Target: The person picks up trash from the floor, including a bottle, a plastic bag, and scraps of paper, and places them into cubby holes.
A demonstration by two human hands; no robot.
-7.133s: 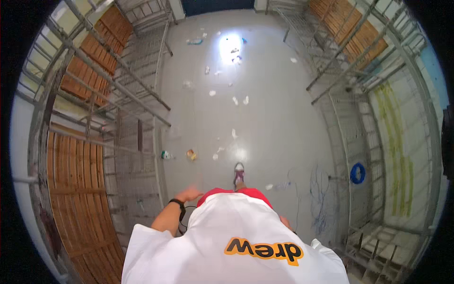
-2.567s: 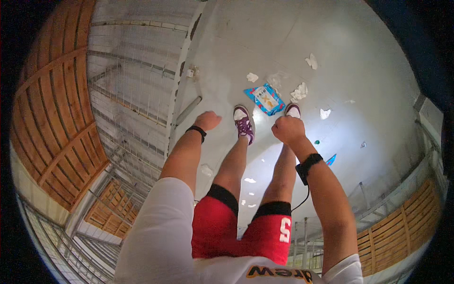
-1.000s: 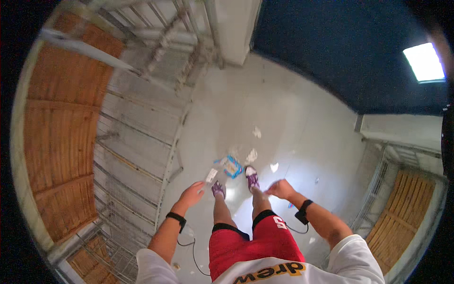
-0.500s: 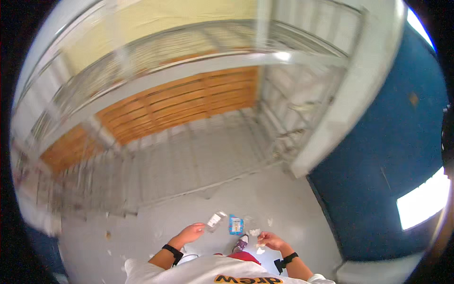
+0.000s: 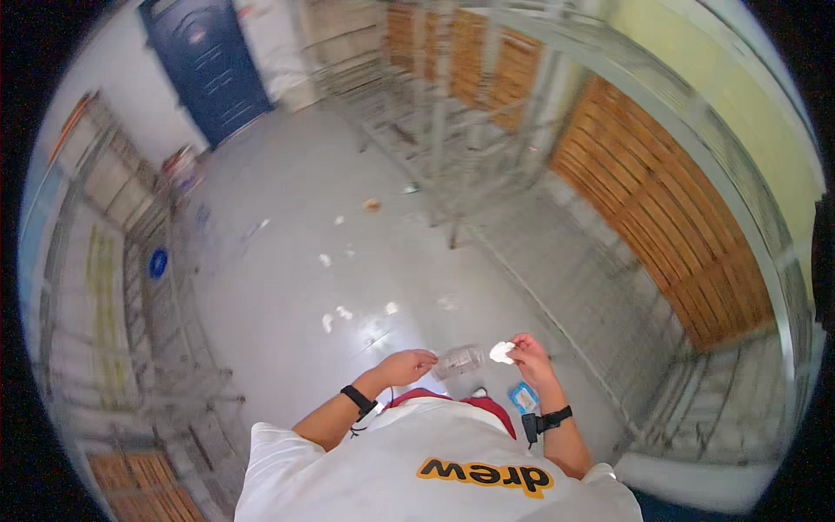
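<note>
My left hand [image 5: 412,366] grips the near edge of a clear plastic box [image 5: 460,362] with its fingertips. The box hangs tilted in front of my body. In my right hand [image 5: 531,358] is a crumpled white tissue [image 5: 502,351], pinched between thumb and fingers just to the right of the box. Below the right hand, beside the wrist, a blue and white packet [image 5: 523,398] lies on the floor. Both wrists wear black straps.
Several white scraps [image 5: 344,311] are scattered over the grey floor [image 5: 287,191], with a brown scrap [image 5: 372,205] farther off. Metal bed frames with wooden slats [image 5: 670,209] stand to the right. More metal frames line the left side; a blue door [image 5: 209,70] is at the far left.
My view has swung left, bringing the door and scattered scraps into sight. The right hand has risen with the tissue. The left hand still holds the plastic box.
</note>
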